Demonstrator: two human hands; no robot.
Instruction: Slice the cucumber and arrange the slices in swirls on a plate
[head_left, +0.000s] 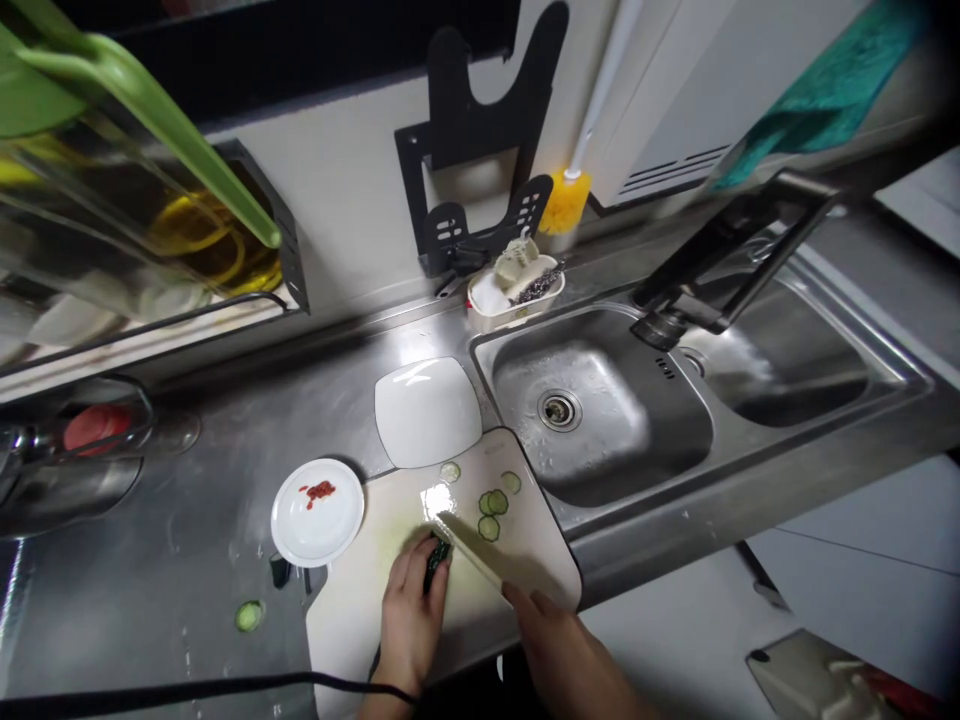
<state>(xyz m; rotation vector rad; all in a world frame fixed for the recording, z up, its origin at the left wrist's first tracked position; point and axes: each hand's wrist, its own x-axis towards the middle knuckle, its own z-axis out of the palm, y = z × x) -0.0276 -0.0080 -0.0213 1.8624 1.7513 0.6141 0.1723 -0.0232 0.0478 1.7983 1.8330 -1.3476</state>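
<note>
My left hand (411,598) is closed around a dark green cucumber (436,562), pressing it down on the white cutting board (360,610). In my right hand (551,640) is a knife (471,550), its blade angled toward the cucumber's end beside my left fingers. Whether the edge touches the cucumber I cannot tell. Several cut cucumber slices (489,502) lie on the board right of the blade. A square white plate (427,412) sits at the board's far edge. To the left, a round white plate (318,530) holds small red pieces (320,490).
A double steel sink (600,420) with a dark faucet (667,315) is at the right. Cucumber end pieces (249,616) lie on the steel counter (180,560). A sponge holder (517,318) stands by the wall. A black cable (225,686) crosses the foreground near my left wrist.
</note>
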